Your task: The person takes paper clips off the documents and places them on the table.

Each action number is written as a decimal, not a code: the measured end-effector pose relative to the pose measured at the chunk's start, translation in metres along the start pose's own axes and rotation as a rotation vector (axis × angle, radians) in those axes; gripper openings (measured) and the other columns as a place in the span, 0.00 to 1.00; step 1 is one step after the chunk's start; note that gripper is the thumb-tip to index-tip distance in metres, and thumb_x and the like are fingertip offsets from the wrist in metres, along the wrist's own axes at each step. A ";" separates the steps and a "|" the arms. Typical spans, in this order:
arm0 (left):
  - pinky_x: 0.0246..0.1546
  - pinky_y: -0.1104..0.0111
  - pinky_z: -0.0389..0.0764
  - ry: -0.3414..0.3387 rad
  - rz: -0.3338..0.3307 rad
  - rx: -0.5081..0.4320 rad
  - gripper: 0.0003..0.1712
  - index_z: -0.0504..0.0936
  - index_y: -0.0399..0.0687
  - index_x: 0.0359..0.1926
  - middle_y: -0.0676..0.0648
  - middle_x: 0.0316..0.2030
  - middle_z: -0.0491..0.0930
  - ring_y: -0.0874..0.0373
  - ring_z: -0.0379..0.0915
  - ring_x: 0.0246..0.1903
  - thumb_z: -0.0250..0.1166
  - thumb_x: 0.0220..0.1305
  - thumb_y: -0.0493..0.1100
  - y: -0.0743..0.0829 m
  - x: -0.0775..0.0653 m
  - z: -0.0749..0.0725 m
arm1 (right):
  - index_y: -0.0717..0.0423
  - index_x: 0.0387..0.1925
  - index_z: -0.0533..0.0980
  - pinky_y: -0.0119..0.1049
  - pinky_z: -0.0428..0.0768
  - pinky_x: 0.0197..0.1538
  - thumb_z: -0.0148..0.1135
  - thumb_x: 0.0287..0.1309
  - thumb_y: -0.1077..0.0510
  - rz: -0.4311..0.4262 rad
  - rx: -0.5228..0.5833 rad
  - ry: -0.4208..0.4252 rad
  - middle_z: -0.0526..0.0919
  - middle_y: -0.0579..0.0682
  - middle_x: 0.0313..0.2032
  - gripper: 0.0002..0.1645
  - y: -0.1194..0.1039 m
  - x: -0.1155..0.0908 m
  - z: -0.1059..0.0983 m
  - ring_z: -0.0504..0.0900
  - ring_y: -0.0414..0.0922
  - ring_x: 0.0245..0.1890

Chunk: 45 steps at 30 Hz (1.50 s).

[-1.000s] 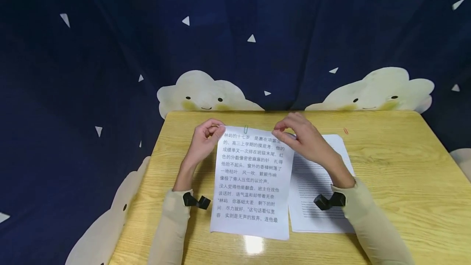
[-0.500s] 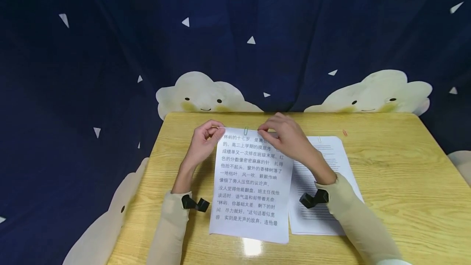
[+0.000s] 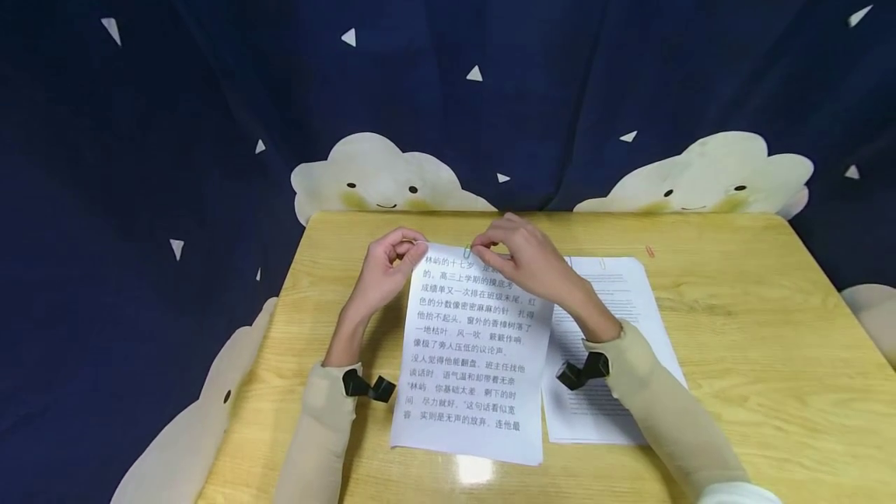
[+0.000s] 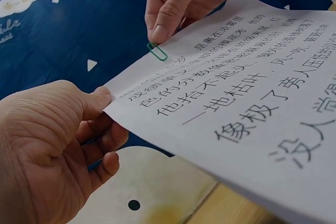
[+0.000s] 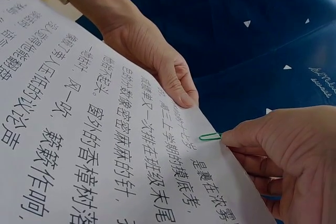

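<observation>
A printed sheet of paper (image 3: 465, 364), perhaps more than one layer, is held tilted up off the table in front of me. My left hand (image 3: 381, 274) pinches its top left corner between thumb and fingers. On the top edge sits a green paper clip (image 5: 210, 137), part of its loop lying over the printed side. My right hand (image 3: 521, 259) pinches the clip's outer end at the edge, thumb on top, as the right wrist view shows. In the left wrist view the right thumb covers the end of the clip (image 4: 157, 52).
To the right, a stack of printed pages (image 3: 623, 309) lies on the wooden table (image 3: 756, 348), small clips at its top edge, partly behind my right arm. A red paper clip (image 3: 650, 251) lies beyond it. A dark blue curtain (image 3: 532, 37) hangs behind the table.
My right hand has slid left along the paper's top edge, from near the right corner to the green paper clip, and now pinches it. My left hand keeps its corner.
</observation>
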<state>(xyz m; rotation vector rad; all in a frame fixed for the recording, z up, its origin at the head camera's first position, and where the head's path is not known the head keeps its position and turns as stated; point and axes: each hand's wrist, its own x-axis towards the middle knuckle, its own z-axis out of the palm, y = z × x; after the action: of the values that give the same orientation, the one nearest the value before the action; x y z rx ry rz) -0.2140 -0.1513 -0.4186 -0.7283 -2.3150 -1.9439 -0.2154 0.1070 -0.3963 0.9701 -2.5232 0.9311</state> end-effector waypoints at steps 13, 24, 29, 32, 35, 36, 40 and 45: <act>0.28 0.71 0.65 0.002 0.013 0.001 0.08 0.78 0.30 0.44 0.34 0.27 0.82 0.50 0.68 0.24 0.58 0.69 0.32 0.002 0.000 -0.001 | 0.48 0.36 0.83 0.35 0.74 0.41 0.63 0.63 0.55 0.005 0.029 0.011 0.83 0.39 0.34 0.04 0.000 0.003 0.004 0.76 0.42 0.37; 0.28 0.71 0.65 -0.009 0.012 -0.007 0.08 0.78 0.30 0.45 0.33 0.26 0.80 0.57 0.66 0.22 0.58 0.69 0.33 -0.001 0.001 0.001 | 0.46 0.35 0.82 0.41 0.76 0.42 0.63 0.63 0.54 0.023 0.067 0.025 0.82 0.38 0.34 0.03 0.005 0.002 0.004 0.74 0.38 0.38; 0.29 0.71 0.65 -0.015 0.018 -0.001 0.08 0.78 0.30 0.45 0.33 0.24 0.79 0.57 0.65 0.22 0.58 0.69 0.33 0.001 0.003 0.000 | 0.47 0.35 0.82 0.42 0.76 0.41 0.63 0.63 0.54 0.015 0.079 0.039 0.82 0.38 0.33 0.04 0.006 0.003 0.003 0.74 0.39 0.38; 0.30 0.70 0.65 -0.010 0.018 0.005 0.09 0.78 0.30 0.45 0.33 0.24 0.79 0.57 0.64 0.22 0.58 0.69 0.33 0.001 0.003 0.000 | 0.47 0.35 0.82 0.39 0.75 0.41 0.63 0.63 0.54 0.015 0.086 0.042 0.82 0.38 0.33 0.04 0.005 0.003 0.004 0.75 0.40 0.38; 0.30 0.70 0.65 -0.008 0.015 0.009 0.09 0.78 0.30 0.45 0.34 0.24 0.79 0.57 0.65 0.23 0.58 0.69 0.33 0.001 0.003 0.000 | 0.47 0.35 0.83 0.36 0.74 0.41 0.63 0.63 0.54 0.021 0.090 0.041 0.82 0.38 0.33 0.05 0.005 0.002 0.004 0.75 0.40 0.38; 0.30 0.70 0.66 -0.008 0.015 0.009 0.09 0.78 0.30 0.45 0.34 0.24 0.79 0.57 0.65 0.23 0.58 0.69 0.33 0.001 0.003 0.000 | 0.47 0.35 0.83 0.36 0.73 0.41 0.63 0.63 0.54 0.023 0.093 0.041 0.82 0.38 0.33 0.05 0.005 0.002 0.004 0.75 0.40 0.38; 0.30 0.70 0.66 -0.008 0.012 -0.002 0.09 0.78 0.30 0.45 0.34 0.25 0.81 0.57 0.66 0.23 0.59 0.69 0.33 0.000 0.003 0.001 | 0.48 0.34 0.83 0.36 0.73 0.41 0.62 0.63 0.54 0.024 0.088 0.046 0.82 0.39 0.33 0.05 0.005 0.001 0.005 0.75 0.40 0.38; 0.29 0.70 0.66 -0.010 0.008 -0.009 0.09 0.78 0.30 0.45 0.34 0.26 0.81 0.57 0.67 0.23 0.59 0.69 0.33 -0.001 0.003 0.000 | 0.47 0.34 0.83 0.35 0.72 0.41 0.62 0.64 0.54 0.022 0.088 0.051 0.82 0.38 0.33 0.05 0.007 0.002 0.006 0.75 0.41 0.38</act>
<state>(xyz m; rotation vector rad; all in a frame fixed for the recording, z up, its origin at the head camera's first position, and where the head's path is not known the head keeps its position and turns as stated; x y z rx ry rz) -0.2168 -0.1500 -0.4186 -0.7495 -2.3067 -1.9530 -0.2218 0.1056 -0.4035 0.9334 -2.4744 1.0672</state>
